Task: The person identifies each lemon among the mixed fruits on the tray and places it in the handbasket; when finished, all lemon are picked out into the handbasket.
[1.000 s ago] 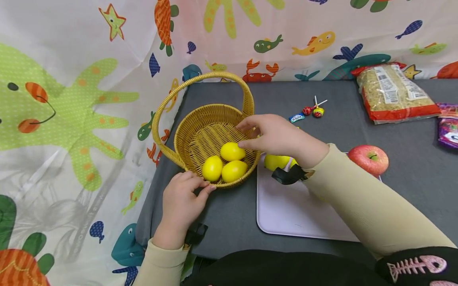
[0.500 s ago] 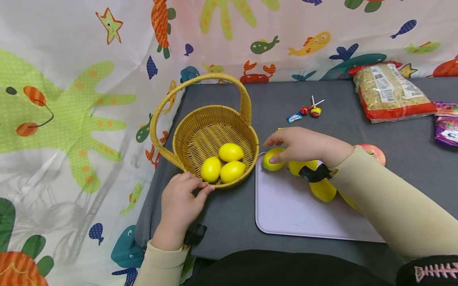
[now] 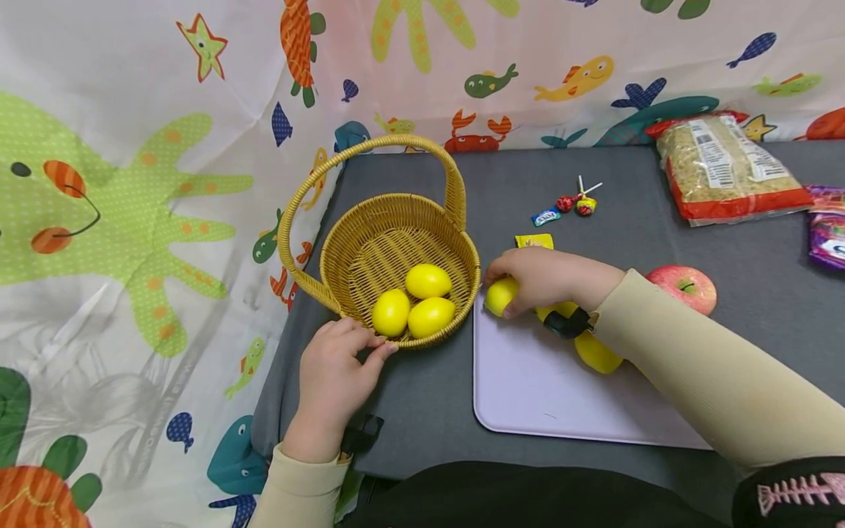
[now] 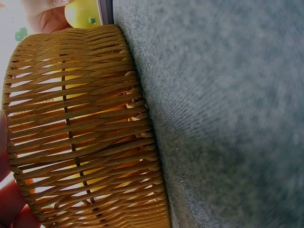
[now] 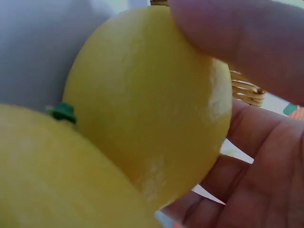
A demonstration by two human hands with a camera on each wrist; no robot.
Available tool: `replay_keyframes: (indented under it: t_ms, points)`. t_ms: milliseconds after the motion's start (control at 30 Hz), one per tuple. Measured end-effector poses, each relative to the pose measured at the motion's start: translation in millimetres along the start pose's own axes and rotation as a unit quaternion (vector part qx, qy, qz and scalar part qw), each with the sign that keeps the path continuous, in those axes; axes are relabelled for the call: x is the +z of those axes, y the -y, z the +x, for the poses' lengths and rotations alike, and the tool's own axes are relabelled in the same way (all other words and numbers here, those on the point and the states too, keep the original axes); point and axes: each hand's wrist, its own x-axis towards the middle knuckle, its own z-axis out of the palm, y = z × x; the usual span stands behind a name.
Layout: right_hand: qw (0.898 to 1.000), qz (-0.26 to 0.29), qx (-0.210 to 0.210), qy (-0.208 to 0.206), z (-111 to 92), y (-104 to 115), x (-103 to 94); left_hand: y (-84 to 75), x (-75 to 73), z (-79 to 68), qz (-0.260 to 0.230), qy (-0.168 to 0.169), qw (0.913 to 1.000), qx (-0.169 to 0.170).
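My left hand (image 3: 337,374) pinches the near rim of a round wicker basket (image 3: 376,227) between thumb and fingers. Three yellow lemons lie inside it, one of them a lemon (image 3: 428,281) nearest the middle. Beside the basket, my right hand (image 3: 551,279) curls round another lemon (image 3: 500,295) at the left corner of a pale lilac tray (image 3: 528,389). Up close in the right wrist view, thumb and fingers lie on either side of that lemon (image 5: 152,104), with a second lemon (image 5: 52,175) beside it. The left wrist view shows the basket's woven side (image 4: 85,128).
On the tray another lemon (image 3: 597,353) lies under my right forearm. An apple (image 3: 683,287) sits at its far right. Behind are a yellow packet (image 3: 535,240), a blue-wrapped candy (image 3: 546,216), lollipops (image 3: 585,207), a grain bag (image 3: 726,169) and a purple packet (image 3: 828,227).
My right hand has moved right from over the basket to the tray, and its fingers have come down round a lemon there. My left hand stays on the basket rim.
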Motion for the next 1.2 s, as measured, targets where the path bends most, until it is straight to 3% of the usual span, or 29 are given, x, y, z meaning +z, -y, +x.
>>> replay_keyframes:
  t_ms: [333, 700, 800, 933, 1100, 1200]
  points:
    - [1.000, 0.010, -0.010, 0.012, 0.7, 6.3, -7.7, 2.2, -1.2, -1.4, -0.001, -0.005, 1.0000, 0.000]
    - [0.994, 0.098, -0.033, 0.023, -10.2, 39.0, -53.2, 3.3, -1.3, -1.1, -0.002, -0.004, 1.0000, 0.003]
    - [0.992, 0.118, -0.053, 0.005, 0.3, 54.0, -57.4, 3.7, -1.3, -1.1, 0.000, -0.005, 1.0000, 0.007]
    - [0.987, 0.148, -0.063, -0.009, 29.1, 74.7, -53.2, 4.0, -1.8, -1.3, -0.002, -0.005, 1.0000, 0.008]
    - [0.979, 0.201, -0.015, -0.034, 69.7, 97.9, -40.5, 3.6, -1.7, -1.1, -0.004, -0.003, 1.0000, 0.006]
    - [0.977, 0.206, 0.010, -0.052, 87.5, 107.6, -33.4, 2.0, -1.7, -0.5, -0.005, -0.003, 0.9999, 0.010]
